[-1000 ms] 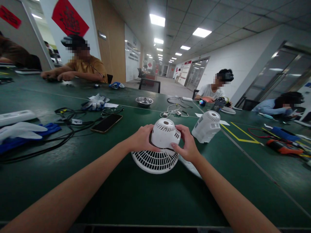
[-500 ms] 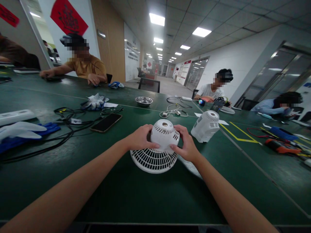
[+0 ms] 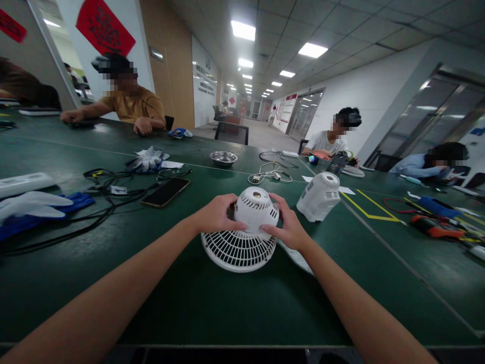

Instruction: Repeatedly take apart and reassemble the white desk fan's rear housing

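The left hand's grip [image 3: 222, 215] is closed on the left side of a white vented housing [image 3: 255, 213], and the right hand's grip [image 3: 286, 221] closes on its right side, both thumbs low on the near face. The housing is over a round white grille [image 3: 238, 257] on the near middle of the desk [image 3: 189, 308]; whether the two are joined, I cannot tell. Handling it well probably calls for even pressure from both sides, the housing kept level, and no hard push on the thin grille ribs.

For writing, left to right: a red sign [image 3: 106, 28] at far left bears dark characters too ornate to read; a tag [image 3: 118, 190] on the black cables [image 3: 108, 210] and the far wall lettering [image 3: 206, 81] are illegible. On the right, a second white housing [image 3: 319, 198] shows no readable brand.
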Tool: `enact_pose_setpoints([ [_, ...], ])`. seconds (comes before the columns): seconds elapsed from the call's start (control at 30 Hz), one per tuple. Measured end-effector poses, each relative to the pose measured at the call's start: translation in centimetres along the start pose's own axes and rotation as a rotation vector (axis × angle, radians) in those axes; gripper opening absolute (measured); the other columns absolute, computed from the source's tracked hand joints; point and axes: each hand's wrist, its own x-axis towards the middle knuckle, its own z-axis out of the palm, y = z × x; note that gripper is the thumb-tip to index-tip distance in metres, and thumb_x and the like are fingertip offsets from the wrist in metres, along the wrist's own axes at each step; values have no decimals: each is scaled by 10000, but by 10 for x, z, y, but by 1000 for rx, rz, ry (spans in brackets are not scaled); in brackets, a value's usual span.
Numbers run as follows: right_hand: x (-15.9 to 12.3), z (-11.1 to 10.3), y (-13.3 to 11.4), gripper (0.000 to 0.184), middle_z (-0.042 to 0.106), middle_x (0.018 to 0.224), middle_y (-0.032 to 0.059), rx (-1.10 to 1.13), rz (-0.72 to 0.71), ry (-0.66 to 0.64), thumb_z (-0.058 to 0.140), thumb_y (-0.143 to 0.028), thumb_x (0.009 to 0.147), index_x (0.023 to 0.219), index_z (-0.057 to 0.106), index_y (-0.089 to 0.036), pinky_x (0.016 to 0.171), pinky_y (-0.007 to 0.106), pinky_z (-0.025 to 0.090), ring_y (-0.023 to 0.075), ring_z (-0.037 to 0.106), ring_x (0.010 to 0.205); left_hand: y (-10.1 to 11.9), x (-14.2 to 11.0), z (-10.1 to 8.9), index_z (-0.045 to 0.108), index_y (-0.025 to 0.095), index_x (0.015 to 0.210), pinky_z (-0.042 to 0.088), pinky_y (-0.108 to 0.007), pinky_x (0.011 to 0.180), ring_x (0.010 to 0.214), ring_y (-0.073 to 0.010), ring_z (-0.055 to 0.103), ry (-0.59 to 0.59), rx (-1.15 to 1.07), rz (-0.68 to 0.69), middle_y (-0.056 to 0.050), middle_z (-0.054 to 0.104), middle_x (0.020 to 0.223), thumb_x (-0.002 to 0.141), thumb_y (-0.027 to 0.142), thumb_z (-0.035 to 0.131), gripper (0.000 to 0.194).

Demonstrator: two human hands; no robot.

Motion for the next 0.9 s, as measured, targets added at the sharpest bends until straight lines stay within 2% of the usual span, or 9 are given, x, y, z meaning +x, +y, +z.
enact_pose_setpoints([
  [0.1,-1,2,-2,845,669,1221,96,-14,-13,4,749,-459,818,1503,297,-258,972,539,522,302,671,1052,-1,-1,-3,631,151,1156,519,-394,794,938,-262,653,-30,-9,-6,-126,682,1108,673,590,784,670],
  [0.4,-1,5,-2,906,569,1419,118,-48,4,3,764,-457,804,1538,258,-294,1039,572,478,335,608,1223,-7,0,-1,594,189,1296,488,-475,923,1094,-316,612,-66,18,9,-142,630,1236,687,592,758,748],
  [0.67,1,10,2,899,553,1440,113,-14,-2,37,786,-430,782,1528,305,-290,1081,597,439,336,580,1266,-6,-1,-1,550,180,1316,529,-430,839,1035,-292,640,-95,-38,-49,-147,616,1248,701,584,754,764],
  [0.9,-1,12,2,917,524,1474,121,-57,-30,48,789,-430,780,1538,291,-292,1095,607,421,346,552,1302,-6,-3,-1,541,186,1339,526,-446,873,1081,-296,626,-101,-57,-24,-146,605,1276,716,557,754,756],
])
